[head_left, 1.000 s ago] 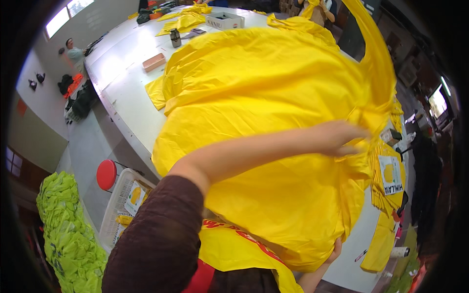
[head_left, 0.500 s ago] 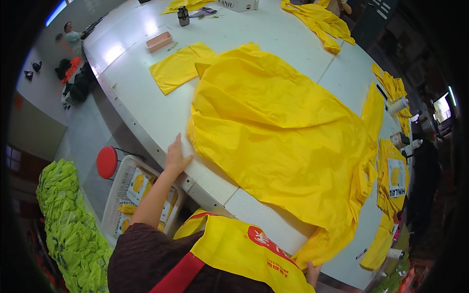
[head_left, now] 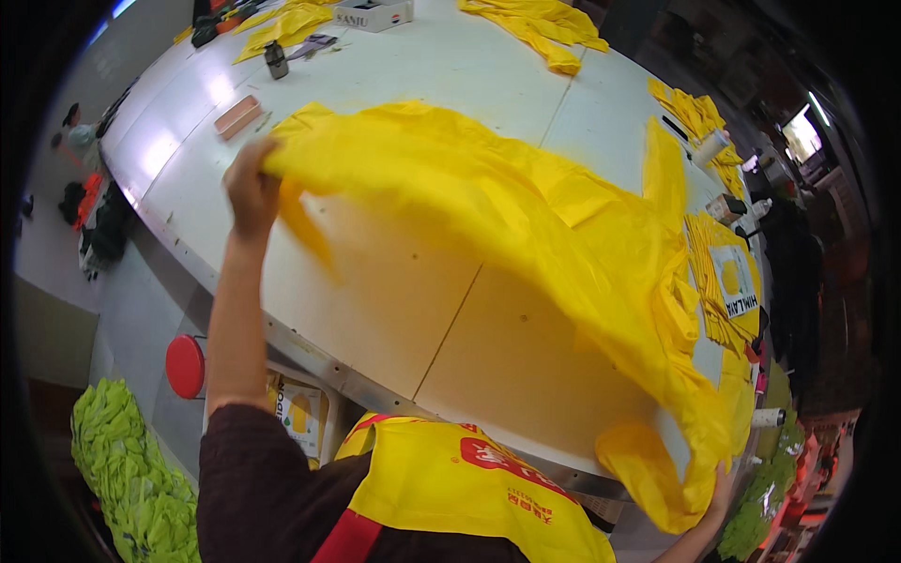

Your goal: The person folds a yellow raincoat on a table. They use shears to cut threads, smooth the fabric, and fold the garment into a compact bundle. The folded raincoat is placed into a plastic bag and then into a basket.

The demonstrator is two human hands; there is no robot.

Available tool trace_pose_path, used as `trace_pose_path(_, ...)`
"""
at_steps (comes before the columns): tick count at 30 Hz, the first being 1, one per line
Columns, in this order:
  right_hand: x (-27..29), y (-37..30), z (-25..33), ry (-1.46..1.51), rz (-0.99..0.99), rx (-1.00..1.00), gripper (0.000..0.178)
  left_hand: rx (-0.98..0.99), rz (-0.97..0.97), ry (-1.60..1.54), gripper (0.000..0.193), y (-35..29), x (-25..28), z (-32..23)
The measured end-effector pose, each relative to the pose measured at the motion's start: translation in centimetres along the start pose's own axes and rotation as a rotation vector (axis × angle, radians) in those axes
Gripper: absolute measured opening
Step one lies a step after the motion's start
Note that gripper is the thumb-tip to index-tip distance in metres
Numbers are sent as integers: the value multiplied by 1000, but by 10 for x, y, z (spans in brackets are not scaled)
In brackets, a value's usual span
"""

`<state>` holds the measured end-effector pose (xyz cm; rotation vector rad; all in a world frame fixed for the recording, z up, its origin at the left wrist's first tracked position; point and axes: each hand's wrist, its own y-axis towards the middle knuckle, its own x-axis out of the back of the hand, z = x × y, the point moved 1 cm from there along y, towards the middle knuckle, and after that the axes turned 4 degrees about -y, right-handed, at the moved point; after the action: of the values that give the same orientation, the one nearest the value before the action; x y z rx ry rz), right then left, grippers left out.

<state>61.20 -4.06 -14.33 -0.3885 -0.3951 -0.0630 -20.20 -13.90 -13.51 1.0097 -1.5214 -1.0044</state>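
A large yellow garment (head_left: 526, 220) of thin, smooth fabric is lifted in a wide arch over the white table (head_left: 366, 310), its near edge blurred by motion. My left hand (head_left: 251, 188) is raised on the left, closed on the garment's corner, with a loose yellow strip dangling below. At the lower right my right hand (head_left: 721, 493) is closed against the garment's other end; the fabric hides part of its fingers. Between the hands the near edge hangs off the tabletop, and a rounded fold droops by the right hand.
On the right side of the table lie folded yellow pieces with a printed package (head_left: 735, 277) and thread spools (head_left: 710, 147). A pink tray (head_left: 237, 116), dark bottle (head_left: 276, 60) and white box (head_left: 374, 15) stand farther back. Left on the floor are a red stool (head_left: 185, 366) and a green fabric heap (head_left: 131, 469).
My left hand has gone from the table edge up and away, taking the garment's left side with it. My right hand has moved right. The whole view has shifted.
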Motion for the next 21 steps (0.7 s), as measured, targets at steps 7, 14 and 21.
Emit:
trace_pose_path(7,-4,-8,-214,23,186,-477,36,121,1409,66,12,-226,66,-30)
trace_pose_path(14,1,75,-117,-1514,238,-655,25,938,1904,10,35,-158,65,-52)
trace_pose_path(21,-159,258,40,-1038,40,606,22,1206,754,-239,32,-98,-104,96)
